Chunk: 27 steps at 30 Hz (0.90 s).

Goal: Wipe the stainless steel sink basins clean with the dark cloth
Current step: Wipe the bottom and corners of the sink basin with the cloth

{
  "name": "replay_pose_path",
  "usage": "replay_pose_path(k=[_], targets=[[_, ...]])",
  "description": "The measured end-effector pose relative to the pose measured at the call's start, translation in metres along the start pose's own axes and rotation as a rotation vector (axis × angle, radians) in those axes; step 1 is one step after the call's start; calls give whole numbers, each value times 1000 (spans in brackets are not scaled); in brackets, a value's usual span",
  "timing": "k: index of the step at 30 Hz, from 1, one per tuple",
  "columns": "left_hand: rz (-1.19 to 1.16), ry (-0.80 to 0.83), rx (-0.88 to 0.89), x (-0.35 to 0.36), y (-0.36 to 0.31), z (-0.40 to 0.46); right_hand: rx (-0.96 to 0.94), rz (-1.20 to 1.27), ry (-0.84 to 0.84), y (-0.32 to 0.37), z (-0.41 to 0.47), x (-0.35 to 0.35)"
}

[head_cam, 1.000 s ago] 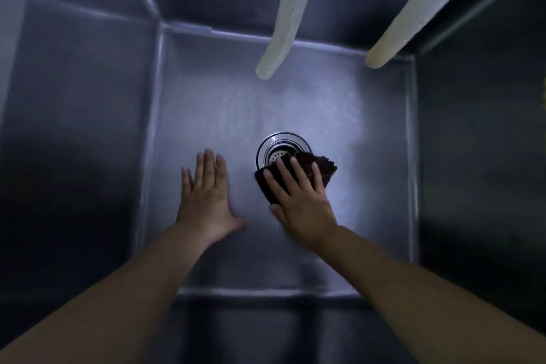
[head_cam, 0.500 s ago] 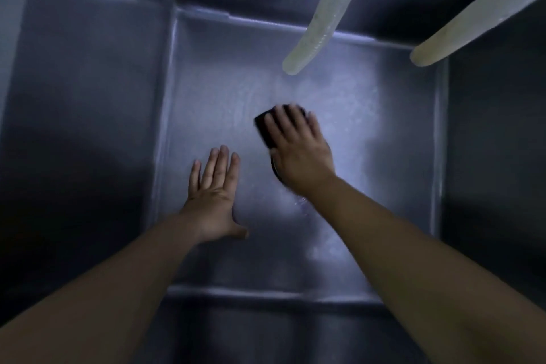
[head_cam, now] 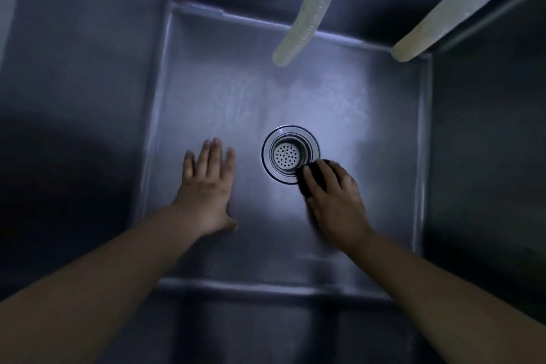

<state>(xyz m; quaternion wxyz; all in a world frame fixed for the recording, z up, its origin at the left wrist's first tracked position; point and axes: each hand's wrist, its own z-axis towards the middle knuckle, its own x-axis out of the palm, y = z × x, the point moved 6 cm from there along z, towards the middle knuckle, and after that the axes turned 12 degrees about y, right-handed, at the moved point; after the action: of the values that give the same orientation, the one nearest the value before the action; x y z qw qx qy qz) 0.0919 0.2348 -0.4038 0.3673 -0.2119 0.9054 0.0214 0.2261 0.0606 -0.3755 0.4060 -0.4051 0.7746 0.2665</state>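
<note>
I look straight down into a deep stainless steel sink basin (head_cam: 230, 91). The round perforated drain strainer (head_cam: 288, 154) sits in the middle of its floor. My right hand (head_cam: 336, 201) presses the dark cloth (head_cam: 310, 179) onto the floor at the drain's lower right rim; the fingers curl over the cloth and hide most of it. My left hand (head_cam: 206, 186) lies flat on the basin floor left of the drain, fingers straight, holding nothing.
Two pale ribbed hoses hang into the basin from above, one over the middle back (head_cam: 307, 15) and one at the back right corner (head_cam: 449, 9). Steep steel walls close in on the left (head_cam: 74, 97) and right (head_cam: 484, 142).
My right hand has dragged the cloth from beyond the drain back toward me and to the right, uncovering the strainer. My left hand stays flat in the same spot.
</note>
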Motion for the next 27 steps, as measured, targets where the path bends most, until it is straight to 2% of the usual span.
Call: replay_pose_path(k=[2,4,7,12,16,21,25,27], targets=[[150,-28,182,-9,-23,-2,16,24,-56,3,14,-13],[201,-43,259,-18,-35,3,60,78,-80,7,35,-29],[214,-37,224,-26,-35,19,116,132,-151,15,61,-45],[242,-17,215,-22,-29,28,181,8,-196,29,65,-38],[249,29,198,-20,-30,33,87,-53,-273,36,45,-30],[189,92,211,-19,-28,36,-119,-134,-140,39,53,-27],[168,138,223,-17,-25,40,-142,-99,111,47,82,-19],[167,139,224,-17,-24,41,-156,-50,121,44,84,-16]])
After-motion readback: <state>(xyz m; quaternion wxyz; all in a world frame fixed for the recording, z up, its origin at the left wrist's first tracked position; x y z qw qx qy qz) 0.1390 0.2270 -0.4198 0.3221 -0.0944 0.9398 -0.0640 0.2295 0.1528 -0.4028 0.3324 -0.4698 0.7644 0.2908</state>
